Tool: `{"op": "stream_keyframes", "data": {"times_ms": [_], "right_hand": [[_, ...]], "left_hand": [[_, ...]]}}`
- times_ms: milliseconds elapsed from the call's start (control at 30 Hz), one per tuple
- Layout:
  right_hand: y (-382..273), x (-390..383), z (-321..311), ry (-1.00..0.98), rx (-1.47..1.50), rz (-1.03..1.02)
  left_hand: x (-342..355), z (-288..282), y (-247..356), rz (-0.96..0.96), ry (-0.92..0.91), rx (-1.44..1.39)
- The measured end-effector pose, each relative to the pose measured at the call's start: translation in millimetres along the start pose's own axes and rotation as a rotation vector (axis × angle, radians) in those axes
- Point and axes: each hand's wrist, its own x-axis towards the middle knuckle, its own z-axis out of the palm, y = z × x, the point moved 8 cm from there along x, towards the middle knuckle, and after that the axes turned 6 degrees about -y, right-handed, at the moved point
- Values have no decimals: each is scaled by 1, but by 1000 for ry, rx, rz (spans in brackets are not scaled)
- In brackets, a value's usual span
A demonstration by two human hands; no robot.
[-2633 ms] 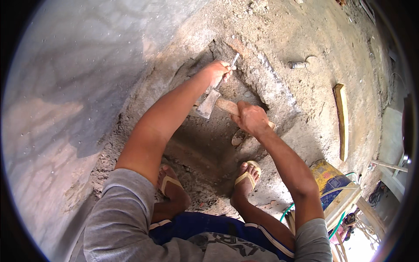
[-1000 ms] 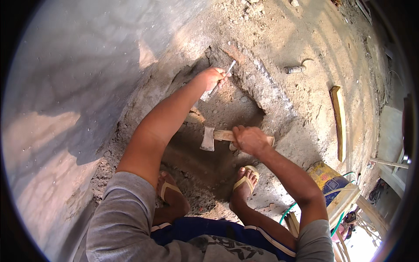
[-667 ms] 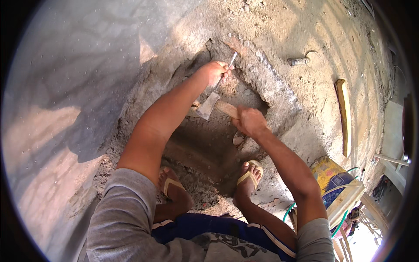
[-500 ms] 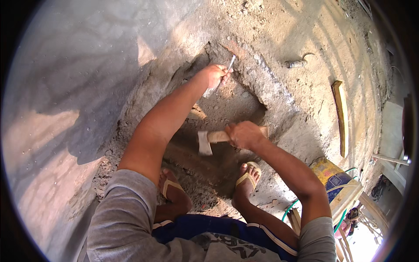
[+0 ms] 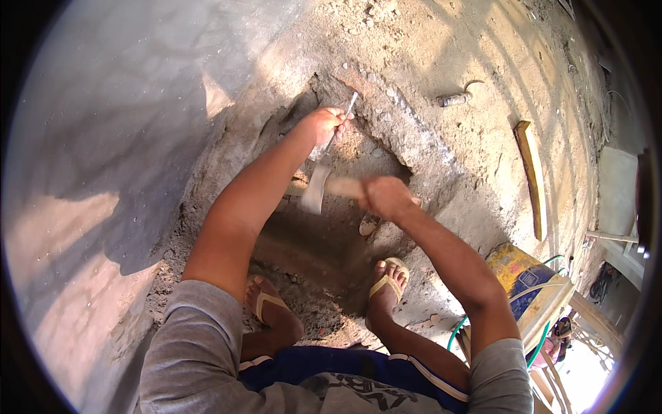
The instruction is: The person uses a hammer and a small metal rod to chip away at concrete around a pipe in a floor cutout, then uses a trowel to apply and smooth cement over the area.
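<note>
Gripping one rod (image 5: pixel 352 103) and one hatchet (image 5: pixel 318 185): two hands (image 5: pixel 322 126) (image 5: pixel 387 197).

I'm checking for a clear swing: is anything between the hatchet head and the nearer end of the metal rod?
Nothing visible. The hatchet, in the right hand, has its blurred head close to the nearer end of the metal rod; whether they touch is unclear. The left hand grips the rod farther up, not between them.

One hatchet (image 5: pixel 343 186), one chisel (image 5: pixel 353 103), two worn sandals (image 5: pixel 397 262) and one bucket (image 5: pixel 520 279) are visible
</note>
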Motion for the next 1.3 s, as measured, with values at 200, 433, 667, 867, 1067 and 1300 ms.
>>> {"op": "stream_keyframes", "data": {"times_ms": [200, 433, 667, 867, 1067, 1300], "right_hand": [[-21, -9, 21, -44, 3, 48], [60, -17, -1, 126, 125, 433], [-30, -3, 33, 37, -38, -17], [30, 1, 19, 26, 326, 337], [-39, -7, 36, -20, 71, -40], [46, 5, -17, 161, 177, 270]], "left_hand": [[4, -2, -7, 9, -10, -33], [8, -11, -2, 6, -48, 10], [9, -4, -4, -8, -37, 16], [9, -6, -10, -13, -46, -30], [9, -1, -10, -26, -29, 7], [7, -5, -12, -11, -8, -28]]}}
